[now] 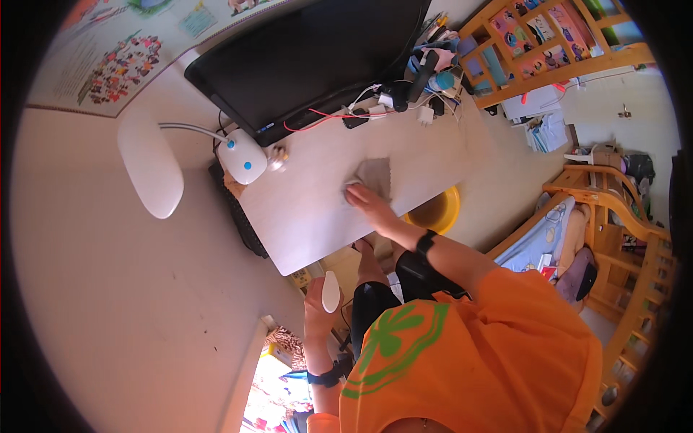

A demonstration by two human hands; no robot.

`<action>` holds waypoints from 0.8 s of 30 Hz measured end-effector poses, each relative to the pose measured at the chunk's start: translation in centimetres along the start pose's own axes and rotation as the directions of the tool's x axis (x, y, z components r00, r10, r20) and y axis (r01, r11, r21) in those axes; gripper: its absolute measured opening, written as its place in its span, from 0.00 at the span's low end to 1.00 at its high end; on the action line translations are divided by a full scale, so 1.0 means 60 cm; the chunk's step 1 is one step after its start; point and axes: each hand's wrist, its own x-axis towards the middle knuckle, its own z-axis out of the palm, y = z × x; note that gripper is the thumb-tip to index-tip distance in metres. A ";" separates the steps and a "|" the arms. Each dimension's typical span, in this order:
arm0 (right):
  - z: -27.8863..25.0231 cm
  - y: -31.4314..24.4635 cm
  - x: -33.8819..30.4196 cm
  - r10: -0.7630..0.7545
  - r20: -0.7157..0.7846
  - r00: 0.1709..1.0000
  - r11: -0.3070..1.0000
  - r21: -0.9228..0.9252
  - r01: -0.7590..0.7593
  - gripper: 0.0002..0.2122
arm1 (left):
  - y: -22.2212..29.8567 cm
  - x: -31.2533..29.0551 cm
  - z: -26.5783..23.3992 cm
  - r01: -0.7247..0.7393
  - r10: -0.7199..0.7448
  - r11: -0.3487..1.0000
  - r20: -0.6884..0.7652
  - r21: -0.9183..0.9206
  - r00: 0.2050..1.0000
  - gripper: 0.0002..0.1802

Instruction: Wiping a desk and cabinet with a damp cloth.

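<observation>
On the pale desk top (289,231), my right hand (372,208) is closed on a grey cloth (375,173) and presses it against the surface. Part of the cloth spreads flat beyond my fingers; the rest is bunched under them. My left hand (315,312) is off the desk, below its near left edge. Its fingers are wrapped round a smooth white object with a rounded, elongated top (330,291), whose kind I cannot make out.
A black monitor (310,58) stands along the back. Beside it are a white desk lamp (150,169), a red cable (317,119), chargers (426,114) and clutter. A yellow basin (451,209) sits below the desk's right edge. A wooden bed (577,187) is at right.
</observation>
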 end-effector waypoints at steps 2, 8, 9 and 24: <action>-0.080 0.016 -0.028 -0.178 -0.033 0.983 0.888 -0.435 0.147 0.23 | -0.004 -0.001 0.001 0.011 -0.011 1.000 -0.001 -0.006 1.000 0.13; -0.214 0.076 0.166 -0.216 -0.479 0.851 0.854 -0.515 -0.074 0.26 | 0.012 0.017 0.000 0.073 -0.068 0.995 0.075 -0.066 0.995 0.15; -0.195 0.074 0.174 -0.211 -0.476 0.854 0.857 -0.510 -0.073 0.26 | 0.013 0.017 0.003 0.081 -0.076 0.995 0.075 -0.062 0.994 0.15; -0.106 0.011 0.218 -0.281 -0.492 0.824 0.895 -0.444 0.041 0.25 | 0.056 0.052 0.039 -0.021 0.021 1.000 0.099 0.000 0.995 0.13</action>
